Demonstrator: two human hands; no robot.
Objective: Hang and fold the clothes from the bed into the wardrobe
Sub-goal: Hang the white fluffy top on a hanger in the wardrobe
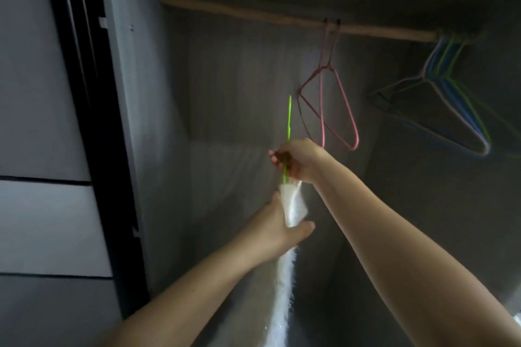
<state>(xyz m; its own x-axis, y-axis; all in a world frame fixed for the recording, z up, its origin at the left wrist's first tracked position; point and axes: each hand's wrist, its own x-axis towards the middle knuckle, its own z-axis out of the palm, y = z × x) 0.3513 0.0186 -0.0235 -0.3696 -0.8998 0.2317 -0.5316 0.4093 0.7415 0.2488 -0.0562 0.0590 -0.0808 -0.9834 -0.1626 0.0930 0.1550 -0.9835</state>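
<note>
Though the light is dim, head view: both bare arms reach up into the open wardrobe (253, 79).
Hard to make out: the green hanger (288, 132) shows edge-on as a thin line, its hook blurred at the top; the white garment (284, 284) is a narrow streak running out of the bottom edge, so its kind cannot be told.
Right hand: the right hand (293, 159) is curled round the green hanger's wire, fingers closed on it, well below the rail.
Left hand: the left hand (277, 229) grips the white garment just under the hanger, thumb across the cloth.
Task thing: the garment hangs from the green hanger, inside the wardrobe opening, between the two hands and down.
Room: grey wardrobe walls, a dark door edge (84, 121) at left, pale panels beyond it.
Rail: a wooden rod (253, 15) crosses the top.
On the rail: two pink hangers (332, 98) hang bare near the middle; a bunch of blue, green and pale hangers (448, 98) sits at the right end, partly lost in shadow.
</note>
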